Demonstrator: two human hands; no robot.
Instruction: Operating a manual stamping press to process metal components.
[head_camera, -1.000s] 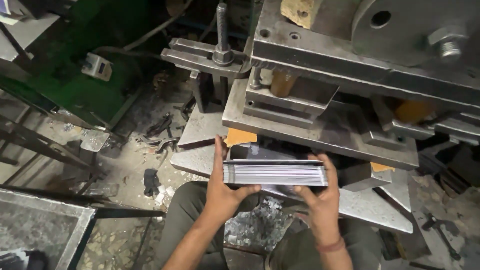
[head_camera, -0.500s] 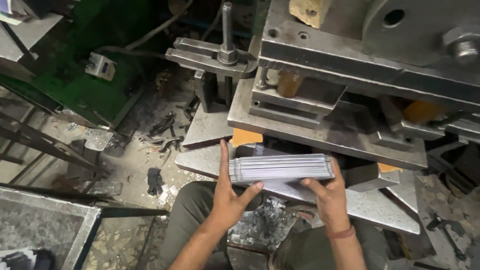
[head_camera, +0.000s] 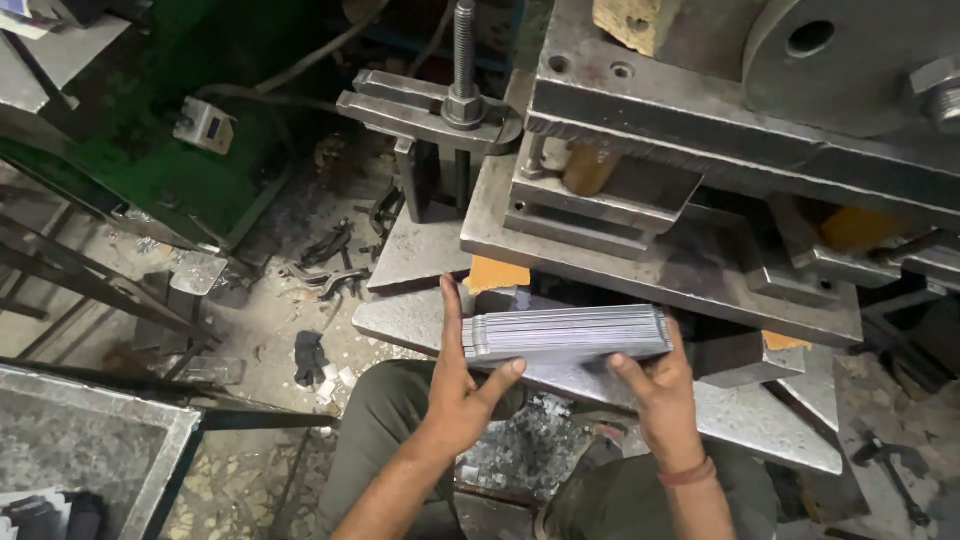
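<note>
Stack of metal strips (head_camera: 565, 333) lies long axis 9-to-3 o'clock. Left hand (head_camera: 462, 385) clasps its 9 o'clock end, right hand (head_camera: 655, 385) its 3 o'clock end.

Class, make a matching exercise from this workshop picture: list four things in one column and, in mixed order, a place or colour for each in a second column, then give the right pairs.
Things:
1. stack of metal sheets
2. threaded bolt
3. wooden block
4. wristband

Places or colours:
A. on top of the press, upper edge of the picture
B. held between both hands
C. reddish, on the right hand's wrist
D. upright through a clamp bar

Pairs: 1-B, 2-D, 3-A, 4-C
</note>
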